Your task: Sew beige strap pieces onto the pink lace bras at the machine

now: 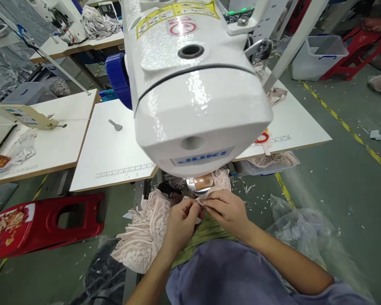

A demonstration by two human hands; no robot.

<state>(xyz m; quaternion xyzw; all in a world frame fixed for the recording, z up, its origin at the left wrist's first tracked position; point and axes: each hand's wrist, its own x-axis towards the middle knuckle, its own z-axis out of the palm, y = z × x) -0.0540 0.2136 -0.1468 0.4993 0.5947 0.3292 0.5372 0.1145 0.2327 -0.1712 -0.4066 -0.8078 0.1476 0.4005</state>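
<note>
In the head view, my left hand (184, 219) and my right hand (227, 210) meet just below the front of a white sewing machine (203, 114). Fingers and thumb of my left hand pinch the edge of a pale pink fabric piece (200, 202). My right hand's fingertips are closed on the same edge from the other side. Pale pink lace (221, 180) continues behind my right hand, beside the metal plate (200, 184) under the machine head. A bunch of pink lace garments (146, 237) hangs left of my left hand. The machine hides its needle area.
White tabletops (114, 146) flank the machine, with a small grey spoon-shaped piece (115, 125) on the left one. Red-handled scissors (262, 137) lie at the right. A red stool (47, 224) stands at left, a plastic bin (269, 163) under the right tabletop, and clear plastic bags (305, 228) lie on the floor.
</note>
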